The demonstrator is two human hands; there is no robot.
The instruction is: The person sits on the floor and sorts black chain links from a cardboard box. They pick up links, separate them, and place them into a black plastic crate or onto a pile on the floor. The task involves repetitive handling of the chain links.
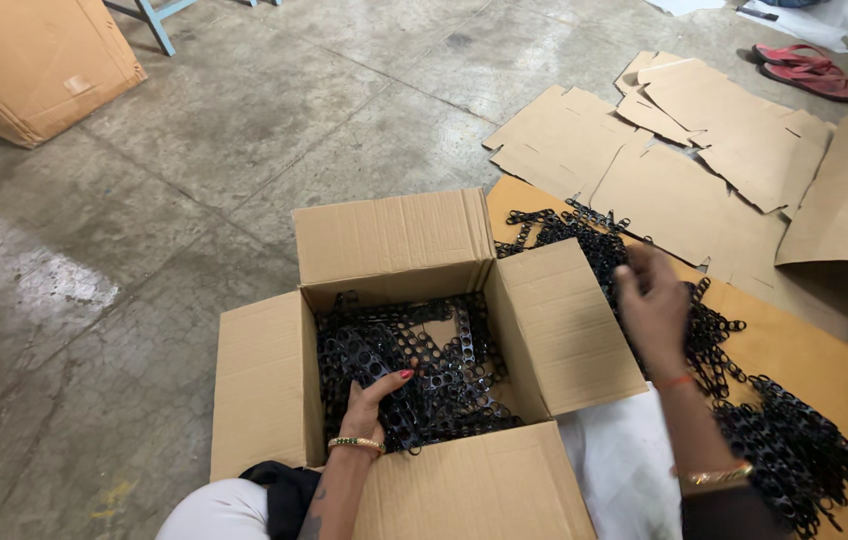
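Reaching down into the open brown cardboard box (414, 330), the left hand (372, 405) rests on a tangle of black perforated plastic strips (414, 365), fingers curled closed around a bunch of them. These strips lie under and just ahead of that hand, their long axes running mostly away from the person, some crossing at angles. The right hand (652, 305) hovers outside the box, blurred, so its grip cannot be told. Beneath and beside it a loose heap of black plastic strips (734, 390) sprawls over flat cardboard sheets (794, 350), trailing back toward the right wrist.
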